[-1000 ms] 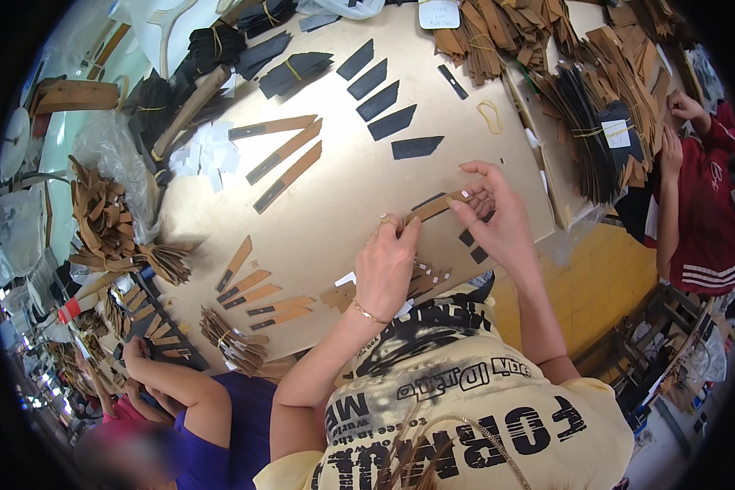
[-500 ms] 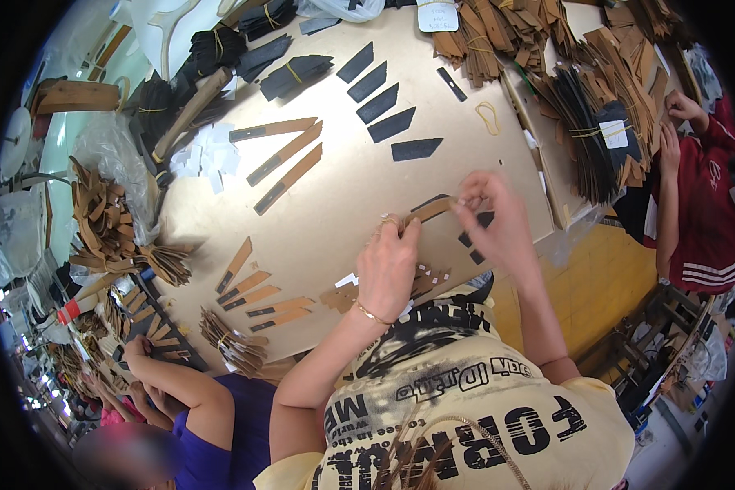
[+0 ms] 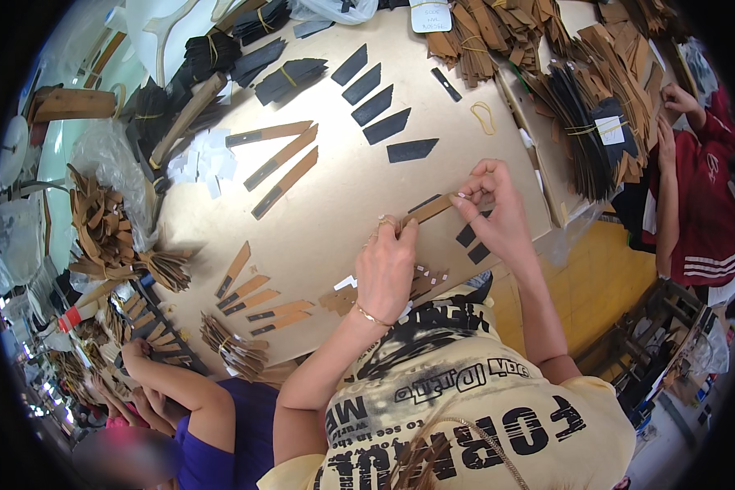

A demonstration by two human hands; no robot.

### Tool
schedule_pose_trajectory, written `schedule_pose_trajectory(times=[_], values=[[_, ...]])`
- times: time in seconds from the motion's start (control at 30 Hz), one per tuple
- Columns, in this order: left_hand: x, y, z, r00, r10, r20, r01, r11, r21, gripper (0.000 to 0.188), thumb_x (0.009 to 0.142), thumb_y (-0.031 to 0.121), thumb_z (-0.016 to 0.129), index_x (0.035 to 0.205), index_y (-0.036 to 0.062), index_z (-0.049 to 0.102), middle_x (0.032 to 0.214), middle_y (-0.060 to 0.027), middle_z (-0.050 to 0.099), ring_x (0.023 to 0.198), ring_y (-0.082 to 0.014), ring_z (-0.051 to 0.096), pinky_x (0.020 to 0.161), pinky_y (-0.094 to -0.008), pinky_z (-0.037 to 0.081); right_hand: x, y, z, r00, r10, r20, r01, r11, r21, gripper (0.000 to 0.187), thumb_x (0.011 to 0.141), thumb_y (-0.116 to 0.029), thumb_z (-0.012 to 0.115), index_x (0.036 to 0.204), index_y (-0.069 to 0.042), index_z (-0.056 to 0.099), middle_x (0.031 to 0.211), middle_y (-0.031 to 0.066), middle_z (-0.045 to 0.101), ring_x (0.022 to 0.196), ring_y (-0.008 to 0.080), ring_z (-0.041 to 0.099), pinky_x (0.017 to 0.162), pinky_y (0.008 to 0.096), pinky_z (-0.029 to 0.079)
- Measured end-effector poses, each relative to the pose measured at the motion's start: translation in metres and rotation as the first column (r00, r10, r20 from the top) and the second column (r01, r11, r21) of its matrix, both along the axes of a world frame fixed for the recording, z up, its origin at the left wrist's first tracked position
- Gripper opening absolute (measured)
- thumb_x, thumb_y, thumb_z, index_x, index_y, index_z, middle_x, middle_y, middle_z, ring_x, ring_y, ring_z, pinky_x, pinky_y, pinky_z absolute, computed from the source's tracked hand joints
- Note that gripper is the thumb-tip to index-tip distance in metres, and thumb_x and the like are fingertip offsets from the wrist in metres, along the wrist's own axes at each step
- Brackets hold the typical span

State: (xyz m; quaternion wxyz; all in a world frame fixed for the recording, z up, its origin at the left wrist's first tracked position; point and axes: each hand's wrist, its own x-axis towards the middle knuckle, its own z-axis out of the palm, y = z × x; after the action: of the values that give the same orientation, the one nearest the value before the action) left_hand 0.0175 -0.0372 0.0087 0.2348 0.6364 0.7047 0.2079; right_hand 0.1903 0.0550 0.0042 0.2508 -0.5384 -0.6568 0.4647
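A brown strip (image 3: 434,209) stretches between my two hands over a black piece on the table. Its left end is pinched by my left hand (image 3: 385,268), fingers closed. My right hand (image 3: 496,214) pinches the other end between thumb and forefinger. Black pieces (image 3: 478,252) lie by my right wrist, partly hidden. Farther off, black angled pieces (image 3: 376,105) form a row. Left of them lie brown strips with black ends (image 3: 287,181). More brown-and-black strips (image 3: 246,287) fan out at the near left. Small brown pieces with white marks (image 3: 429,282) lie beside my left wrist.
Bundles of brown strips (image 3: 475,41) and black strips (image 3: 578,131) crowd the far right. White paper slips (image 3: 206,159) lie near a hammer-like wooden handle (image 3: 186,121). A yellow rubber band (image 3: 483,118) rests on the table. Co-workers sit left (image 3: 229,416) and right (image 3: 698,196).
The brown strip was bowed up and now lies straighter between my hands. My right hand has come down slightly, its fingers closing at the strip's end.
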Motion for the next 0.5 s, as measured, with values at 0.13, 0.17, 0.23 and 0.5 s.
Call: schedule_pose_trajectory(times=[0.13, 0.17, 0.23, 0.5], values=[[-0.0001, 0.0002, -0.0003, 1.000, -0.003, 0.005, 0.003, 1.000, 0.004, 0.024, 0.085, 0.003, 0.064, 0.108, 0.0059, 0.070, 0.088, -0.0126, 0.057, 0.073, -0.0299, 0.063, 0.061, -0.0403, 0.052, -0.0012, 0.0008, 0.0007, 1.000, -0.006, 0.016, 0.006, 1.000, -0.004, 0.037, 0.084, -0.001, 0.070, 0.112, -0.003, 0.046, 0.078, 0.0053, 0.065, 0.069, 0.0141, 0.055, 0.066, 0.0284, 0.046], [-0.0003, 0.0002, -0.0003, 1.000, -0.007, -0.004, 0.007, 1.000, 0.005, 0.024, 0.085, 0.002, 0.064, 0.108, 0.0060, 0.070, 0.088, -0.0125, 0.057, 0.073, -0.0298, 0.063, 0.061, -0.0402, 0.052, -0.0012, 0.0011, 0.0009, 1.000, -0.004, 0.021, 0.004, 1.000, -0.009, 0.037, 0.084, -0.001, 0.070, 0.112, -0.003, 0.045, 0.078, 0.0055, 0.065, 0.069, 0.0144, 0.055, 0.066, 0.0285, 0.046], [-0.0004, 0.0002, -0.0002, 1.000, -0.005, 0.007, 0.005, 1.000, -0.007, 0.024, 0.085, 0.002, 0.064, 0.108, 0.0060, 0.070, 0.088, -0.0124, 0.057, 0.073, -0.0296, 0.063, 0.061, -0.0400, 0.052, -0.0010, 0.0014, 0.0011, 1.000, 0.001, 0.026, -0.001, 1.000, -0.010, 0.038, 0.084, -0.001, 0.070, 0.112, -0.003, 0.045, 0.079, 0.0059, 0.065, 0.069, 0.0148, 0.055, 0.066, 0.0289, 0.046], [-0.0004, 0.0002, 0.0011, 1.000, -0.004, 0.004, 0.004, 1.000, -0.007, 0.024, 0.085, 0.002, 0.064, 0.108, 0.0056, 0.070, 0.089, -0.0126, 0.057, 0.073, -0.0299, 0.063, 0.062, -0.0406, 0.052, -0.0022, 0.0009, -0.0009, 0.999, -0.008, 0.036, 0.007, 1.000, 0.005, 0.038, 0.083, -0.002, 0.071, 0.110, -0.003, 0.045, 0.078, 0.0059, 0.065, 0.068, 0.0147, 0.055, 0.065, 0.0290, 0.046]])
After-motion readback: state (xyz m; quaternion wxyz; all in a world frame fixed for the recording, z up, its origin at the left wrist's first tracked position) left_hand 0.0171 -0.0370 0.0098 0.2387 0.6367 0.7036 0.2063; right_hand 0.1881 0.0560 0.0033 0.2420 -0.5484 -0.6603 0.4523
